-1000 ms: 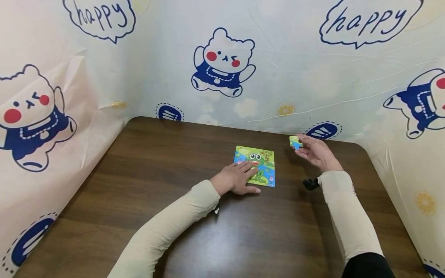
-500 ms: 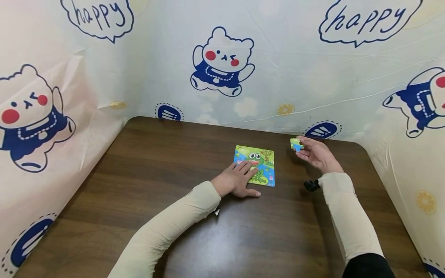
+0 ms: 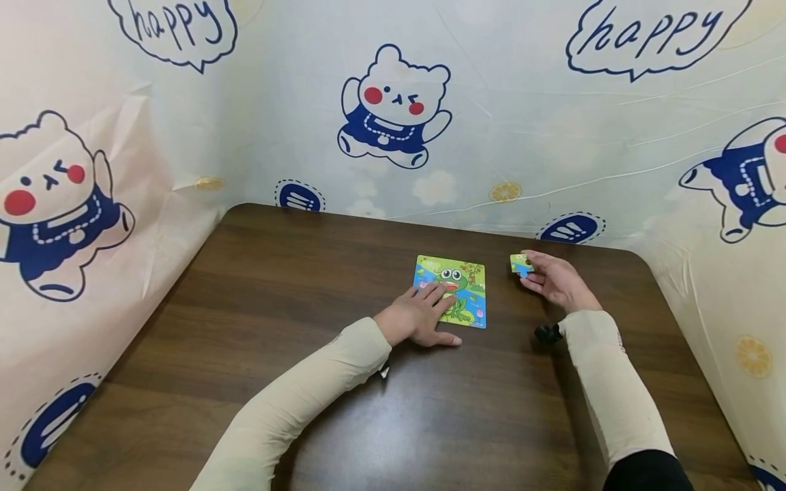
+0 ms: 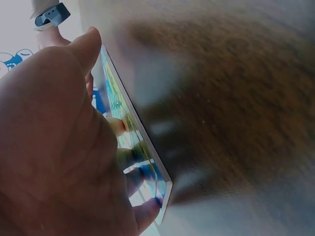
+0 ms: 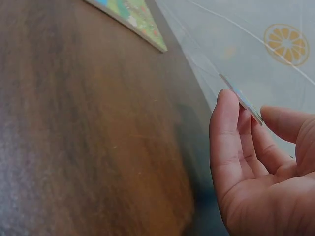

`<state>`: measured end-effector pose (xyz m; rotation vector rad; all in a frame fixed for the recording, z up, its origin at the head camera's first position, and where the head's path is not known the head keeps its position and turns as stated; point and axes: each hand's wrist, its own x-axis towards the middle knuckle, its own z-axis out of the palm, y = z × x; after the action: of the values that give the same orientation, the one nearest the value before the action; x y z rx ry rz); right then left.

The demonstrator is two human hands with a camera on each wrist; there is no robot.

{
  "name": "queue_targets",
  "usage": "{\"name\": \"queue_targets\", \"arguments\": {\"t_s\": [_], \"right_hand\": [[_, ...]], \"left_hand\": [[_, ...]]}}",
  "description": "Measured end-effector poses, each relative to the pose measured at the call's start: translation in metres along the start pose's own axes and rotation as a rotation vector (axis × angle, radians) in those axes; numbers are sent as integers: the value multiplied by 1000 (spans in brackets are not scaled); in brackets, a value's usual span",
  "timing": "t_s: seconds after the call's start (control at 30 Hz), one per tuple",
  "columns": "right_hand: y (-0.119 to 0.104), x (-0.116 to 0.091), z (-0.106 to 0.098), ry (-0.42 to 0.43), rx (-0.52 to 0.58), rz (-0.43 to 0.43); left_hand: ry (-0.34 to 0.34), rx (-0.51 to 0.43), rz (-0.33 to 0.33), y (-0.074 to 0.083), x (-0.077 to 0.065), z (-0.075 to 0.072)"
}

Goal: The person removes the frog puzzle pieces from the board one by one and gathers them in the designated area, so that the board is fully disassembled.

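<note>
A square frog jigsaw puzzle (image 3: 471,300) lies flat near the middle of the table in the head view. My left hand (image 3: 420,317) rests on its lower left part with straight, spread fingers, hiding that corner. In the left wrist view the puzzle's thin edge (image 4: 147,142) shows beyond the palm. To the right of the puzzle, my right hand (image 3: 560,281) pinches a small green and blue jigsaw piece (image 3: 520,262) with a tab on its lower side. Seen edge-on in the right wrist view, the piece (image 5: 241,98) is held up between thumb and fingers, apart from the puzzle.
The brown wooden table (image 3: 276,293) has rounded far corners. A printed cloth (image 3: 295,102) with bears and lettering hangs behind it and along both sides. A black wrist camera (image 3: 548,334) sits under the right cuff.
My right hand has come slightly lower and nearer with the jigsaw piece still pinched. The left hand and the frog puzzle have stayed in place.
</note>
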<state>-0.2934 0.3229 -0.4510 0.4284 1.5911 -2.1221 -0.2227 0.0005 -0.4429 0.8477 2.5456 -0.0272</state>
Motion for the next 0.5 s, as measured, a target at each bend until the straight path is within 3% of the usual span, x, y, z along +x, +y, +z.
{"name": "queue_targets", "arguments": {"t_s": [0.37, 0.5], "right_hand": [[4, 0, -3, 72, -101, 26], [6, 1, -3, 99, -190, 13]], "left_hand": [[7, 10, 3, 1, 2, -1], [6, 5, 2, 1, 2, -1]]}}
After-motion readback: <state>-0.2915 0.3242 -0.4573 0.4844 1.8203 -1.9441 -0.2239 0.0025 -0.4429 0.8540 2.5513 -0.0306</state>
